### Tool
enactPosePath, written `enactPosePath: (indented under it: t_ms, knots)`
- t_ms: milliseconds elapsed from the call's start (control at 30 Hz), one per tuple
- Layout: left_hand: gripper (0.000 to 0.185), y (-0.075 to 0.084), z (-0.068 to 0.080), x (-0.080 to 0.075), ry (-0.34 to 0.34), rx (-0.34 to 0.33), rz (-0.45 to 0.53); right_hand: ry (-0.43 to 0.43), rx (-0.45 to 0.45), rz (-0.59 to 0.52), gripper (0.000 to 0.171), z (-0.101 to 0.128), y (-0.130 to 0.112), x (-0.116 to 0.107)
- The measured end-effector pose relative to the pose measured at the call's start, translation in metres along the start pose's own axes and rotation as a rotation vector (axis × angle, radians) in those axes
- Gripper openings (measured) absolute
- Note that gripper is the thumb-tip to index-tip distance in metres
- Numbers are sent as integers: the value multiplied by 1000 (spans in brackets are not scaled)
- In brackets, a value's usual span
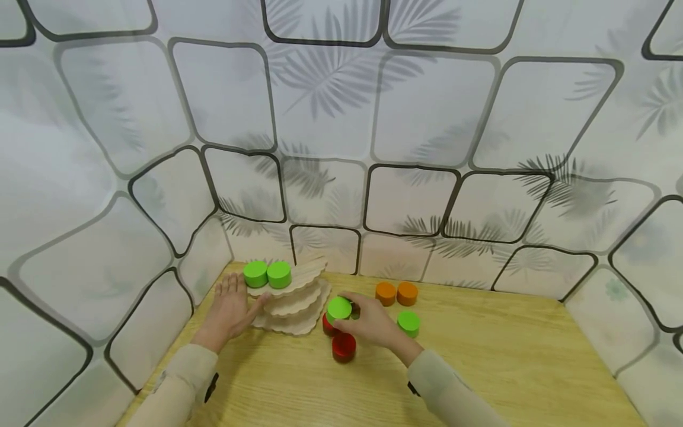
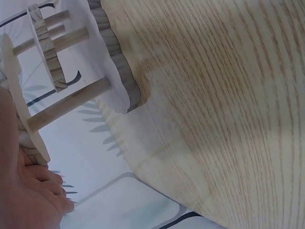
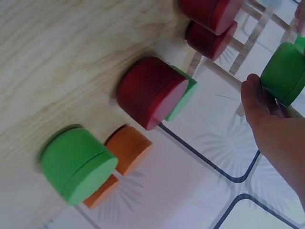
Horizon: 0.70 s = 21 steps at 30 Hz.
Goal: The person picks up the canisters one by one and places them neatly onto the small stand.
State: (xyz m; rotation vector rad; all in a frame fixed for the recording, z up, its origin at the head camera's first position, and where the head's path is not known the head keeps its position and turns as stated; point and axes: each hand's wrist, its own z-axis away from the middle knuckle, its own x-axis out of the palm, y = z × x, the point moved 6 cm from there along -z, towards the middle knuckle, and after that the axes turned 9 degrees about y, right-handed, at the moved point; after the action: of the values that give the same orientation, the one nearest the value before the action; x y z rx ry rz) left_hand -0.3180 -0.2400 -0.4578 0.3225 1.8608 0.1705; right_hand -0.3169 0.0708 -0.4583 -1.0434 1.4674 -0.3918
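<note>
A pale wooden tiered stand [image 1: 290, 323] with scalloped shelves and round posts [image 2: 69, 102] stands at the left. Two green round boxes [image 1: 279, 275] sit side by side on its top shelf. My left hand [image 1: 226, 311] rests against that shelf's left edge, fingers extended and thumb spread. Just right of the stand, my right hand [image 1: 370, 323] pinches another green round box [image 1: 339, 309] above the table, its fingertips on the box's side [image 3: 286, 74]. Below it are red round boxes [image 1: 344, 347], partly covered by the hand in the head view; three show in the right wrist view.
On the wooden table [image 1: 496, 350], two orange round boxes [image 1: 396, 293] stand behind the right hand, with a green round box [image 1: 409, 323] in front of them. Patterned walls [image 1: 416, 201] border the table at the back and both sides.
</note>
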Motion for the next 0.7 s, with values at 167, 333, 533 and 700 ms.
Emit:
enactPosePath:
  t_ms: [167, 333, 533, 700]
  knots:
    - [102, -2, 0, 2, -9, -14, 21, 6, 8, -11, 68, -15, -10, 3]
    - [103, -4, 0, 4, -15, -33, 58, 22, -8, -3, 62, -31, -19, 6]
    - [103, -4, 0, 6, -11, -42, 81, 31, -16, -38, 61, -48, -28, 10]
    - [103, -5, 0, 7, 2, -40, 75, 36, -11, -48, 67, -59, -32, 14]
